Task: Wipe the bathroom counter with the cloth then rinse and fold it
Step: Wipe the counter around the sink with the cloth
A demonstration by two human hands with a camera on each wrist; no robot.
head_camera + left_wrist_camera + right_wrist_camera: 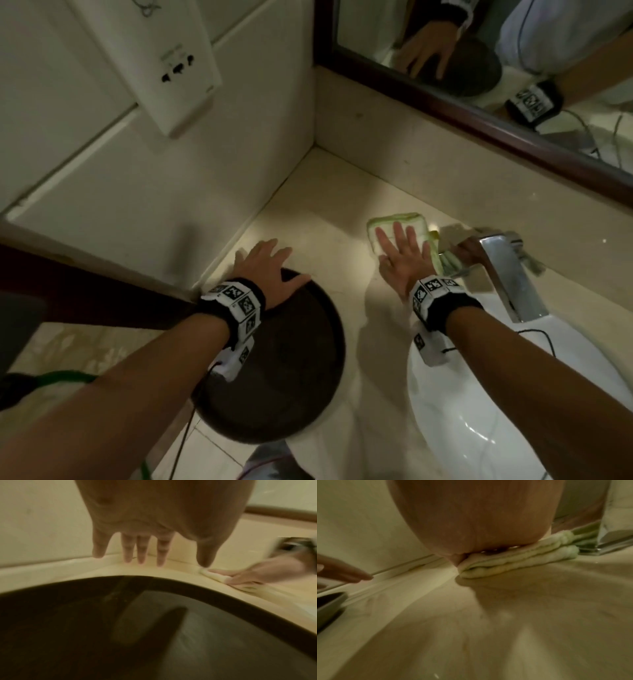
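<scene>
Beige stone counter (308, 219) in a corner, under dim light. Right hand (402, 262) laid flat on a folded green-and-white cloth (397, 221), fingers (399, 233) straight and slightly spread, palm down — pressing, not clutching. Cloth folded in several layers, lying on the counter near the back wall, just left of the chrome faucet (507, 270); one edge touching or almost touching the faucet base, hard to tell which. From the right wrist view, stacked folds of the cloth (513, 563) squashed under the heel of the right hand (476, 524), faucet base (611, 539) just beyond them.

Left hand (270, 267) spread open, fingers straight, resting on the far rim of a round dark brown tray (301, 377), fingertips reaching past the rim toward the wall. In the left wrist view, left hand (154, 513) with fingers (127, 547) extended over the strip of counter beyond the tray (120, 628), whether touching the stone or not unclear; right hand (267, 570) and cloth (212, 574) blurred at the side.

White sink basin (479, 411) set below the faucet, right forearm crossing over it. Dark-framed mirror (513, 133) above the back wall. White socket plate (174, 65) on the left wall. Marker-patterned bands on both wrists.
</scene>
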